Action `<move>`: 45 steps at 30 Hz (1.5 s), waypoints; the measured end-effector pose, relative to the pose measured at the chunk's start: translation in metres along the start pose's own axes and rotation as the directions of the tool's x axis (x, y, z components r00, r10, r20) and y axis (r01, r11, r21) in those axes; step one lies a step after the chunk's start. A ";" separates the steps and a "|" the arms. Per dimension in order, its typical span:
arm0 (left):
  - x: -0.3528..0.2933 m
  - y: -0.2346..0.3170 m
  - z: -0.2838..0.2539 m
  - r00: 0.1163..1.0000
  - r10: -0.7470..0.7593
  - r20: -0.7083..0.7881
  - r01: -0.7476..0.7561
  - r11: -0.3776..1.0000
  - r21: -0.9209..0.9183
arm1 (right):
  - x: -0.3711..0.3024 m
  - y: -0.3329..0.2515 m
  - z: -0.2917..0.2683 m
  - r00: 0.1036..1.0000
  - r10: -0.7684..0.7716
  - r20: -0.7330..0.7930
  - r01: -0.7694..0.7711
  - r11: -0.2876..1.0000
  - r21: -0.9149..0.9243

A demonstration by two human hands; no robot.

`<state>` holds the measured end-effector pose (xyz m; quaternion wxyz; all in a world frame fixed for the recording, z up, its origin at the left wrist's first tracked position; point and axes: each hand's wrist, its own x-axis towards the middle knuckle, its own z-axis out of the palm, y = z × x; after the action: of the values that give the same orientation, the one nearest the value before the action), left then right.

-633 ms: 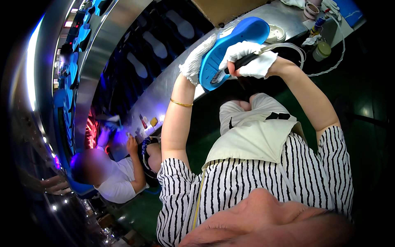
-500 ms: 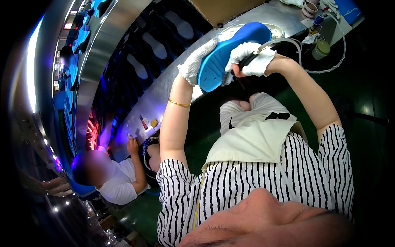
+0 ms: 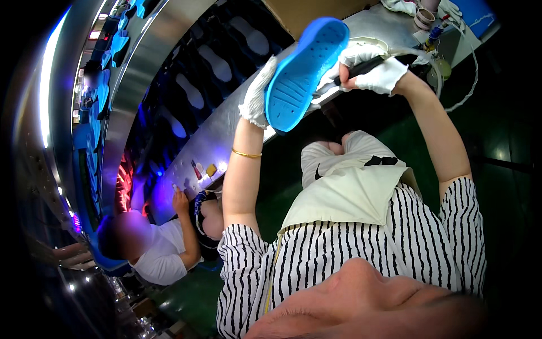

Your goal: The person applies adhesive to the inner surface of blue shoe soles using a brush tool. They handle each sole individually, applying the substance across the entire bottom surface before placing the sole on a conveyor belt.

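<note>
A bright blue shoe sole [image 3: 304, 73] is raised and tilted above the bench edge, its ribbed, dotted face turned toward me. My left hand [image 3: 257, 95], in a white knit glove, is closed around the sole's left edge; the fingertips behind it are hidden. To the right of the sole is my right hand [image 3: 379, 78], in a white glove with some fingertips bare. It grips a black-handled tool [image 3: 366, 67] with a pale hose [image 3: 420, 55] trailing from it. The tool's working end is not clear to see. Behind the sole lies a cream-coloured shoe part [image 3: 370, 42].
A metal bench [image 3: 389, 27] runs diagonally, with a cardboard box [image 3: 316, 17] at its far side. Pale sole shapes [image 3: 214, 62] lie on a dark surface beyond. A green-lidded pot [image 3: 443, 69] stands right. At left, a co-worker [image 3: 164, 251] sits by the bench.
The blue sole has shifted slightly left and turned its ribbed face more toward me. My right hand with the tool has moved right, away from the sole's edge.
</note>
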<state>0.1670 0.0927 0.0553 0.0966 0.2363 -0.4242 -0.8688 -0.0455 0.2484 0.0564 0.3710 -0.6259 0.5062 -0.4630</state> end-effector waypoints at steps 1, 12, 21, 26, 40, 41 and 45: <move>0.002 -0.005 0.003 0.998 0.065 0.005 -0.064 0.993 -0.095 | -0.003 -0.008 0.007 0.996 -0.038 -0.081 0.039 0.999 0.021; -0.001 -0.064 -0.027 0.858 0.470 -0.207 -0.513 0.759 -0.402 | 0.013 -0.025 0.087 0.998 0.028 -0.052 -0.003 0.904 0.427; -0.011 -0.067 -0.017 0.884 0.452 -0.122 -0.452 0.757 -0.472 | 0.018 -0.031 0.107 0.858 -0.446 -0.255 0.429 0.895 -0.120; -0.016 -0.065 -0.009 0.907 0.402 -0.127 -0.404 0.738 -0.540 | 0.030 -0.029 0.079 0.890 -0.278 -0.360 0.351 0.924 0.154; -0.020 -0.052 0.029 0.871 0.442 0.213 -0.252 0.776 -0.579 | 0.076 -0.007 0.031 0.700 -0.250 -0.669 0.352 0.936 0.019; -0.020 -0.051 0.026 0.869 0.435 0.235 -0.220 0.766 -0.605 | 0.080 -0.009 0.031 0.693 -0.260 -0.672 0.389 0.920 0.046; -0.026 -0.038 0.007 0.881 0.451 0.144 -0.292 0.757 -0.584 | 0.059 -0.004 0.054 0.849 -0.325 -0.417 0.402 0.909 0.108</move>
<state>0.1878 0.1304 0.0377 0.2719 -0.0142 -0.2063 -0.9398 0.0109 0.1915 0.0560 0.2266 -0.5674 0.3945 -0.6863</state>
